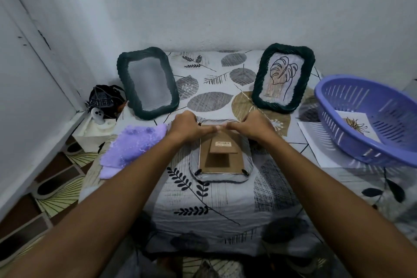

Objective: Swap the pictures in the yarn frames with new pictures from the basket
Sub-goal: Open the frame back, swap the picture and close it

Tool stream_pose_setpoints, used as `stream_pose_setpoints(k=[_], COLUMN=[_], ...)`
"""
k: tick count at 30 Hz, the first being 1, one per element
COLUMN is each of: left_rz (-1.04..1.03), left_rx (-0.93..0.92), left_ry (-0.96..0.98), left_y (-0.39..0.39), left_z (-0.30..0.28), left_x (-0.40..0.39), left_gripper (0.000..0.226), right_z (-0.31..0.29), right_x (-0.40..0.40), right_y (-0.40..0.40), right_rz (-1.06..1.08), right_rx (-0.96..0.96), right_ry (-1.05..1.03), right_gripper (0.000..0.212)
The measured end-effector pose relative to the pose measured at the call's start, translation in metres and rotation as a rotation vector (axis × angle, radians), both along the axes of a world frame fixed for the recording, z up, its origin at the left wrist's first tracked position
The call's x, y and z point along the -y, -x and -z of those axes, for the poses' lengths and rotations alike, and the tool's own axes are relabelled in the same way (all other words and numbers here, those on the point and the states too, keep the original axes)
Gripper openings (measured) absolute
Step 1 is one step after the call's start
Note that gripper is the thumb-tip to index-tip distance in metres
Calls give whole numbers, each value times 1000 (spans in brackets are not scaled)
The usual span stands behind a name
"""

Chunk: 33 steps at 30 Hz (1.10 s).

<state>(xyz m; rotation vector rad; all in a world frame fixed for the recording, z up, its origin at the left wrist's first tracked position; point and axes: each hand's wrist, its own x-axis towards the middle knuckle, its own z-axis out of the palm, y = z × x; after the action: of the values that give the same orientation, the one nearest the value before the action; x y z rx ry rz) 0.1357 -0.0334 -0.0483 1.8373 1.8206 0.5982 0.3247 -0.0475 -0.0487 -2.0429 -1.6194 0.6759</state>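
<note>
Both hands' grip pinching face-down frame far edge; purple cloth left, basket right

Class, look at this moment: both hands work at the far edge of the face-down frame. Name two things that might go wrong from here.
1. The left hand and right hand press the far edge of the face-down frame; its cardboard backing may bend or slip.
2. The purple basket sits tilted at the table's right edge and might tip, spilling the picture inside.
</note>
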Motion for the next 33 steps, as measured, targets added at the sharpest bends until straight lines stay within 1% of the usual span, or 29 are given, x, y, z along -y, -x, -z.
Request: stream_pose_setpoints(k=[2, 5, 11, 13, 16, 19, 21, 24, 27, 29, 33], left_rz=[13, 28, 32, 36, 30, 16, -1, -33, -13, -2, 0], left_rx=[-59, -119, -147, -122, -44, -7, 37, 173, 308, 369, 437], left_ry=[-16, -50, -78, -68, -25, 1, 58, 193, 323, 370, 398], left_y=[-1, -1, 1, 2, 4, 8, 14, 21, 26, 29, 31], left_z=[1, 4, 5, 4, 2, -2, -5, -9, -13, -14, -14], left_x=[5, 13, 43, 54, 69, 78, 80, 82, 86, 87, 87], left_gripper=[60, 70, 76, 70, 65, 73, 73, 61, 64, 65, 53], right_z=[0, 1, 6, 8, 8, 0, -7, -14, -19, -20, -20], right_x=[8, 24, 49, 56, 68, 79, 84, 88, 92, 94, 97], right_y=[4, 9, 12, 10, 5, 0, -4, -12, -15, -15, -14], right_rz=[-10, -8, 3, -6, -26, -68, -90, -109, -98, -89, -82], right_rx=[40, 63, 85, 53, -13, -73, -123, -235, -289, -315, -416], right_ry=[-7, -35, -69, -46, -41, -12, 47, 128, 162, 181, 232], right_gripper=[59, 58, 55, 57, 55, 44, 36, 23, 23, 26, 27])
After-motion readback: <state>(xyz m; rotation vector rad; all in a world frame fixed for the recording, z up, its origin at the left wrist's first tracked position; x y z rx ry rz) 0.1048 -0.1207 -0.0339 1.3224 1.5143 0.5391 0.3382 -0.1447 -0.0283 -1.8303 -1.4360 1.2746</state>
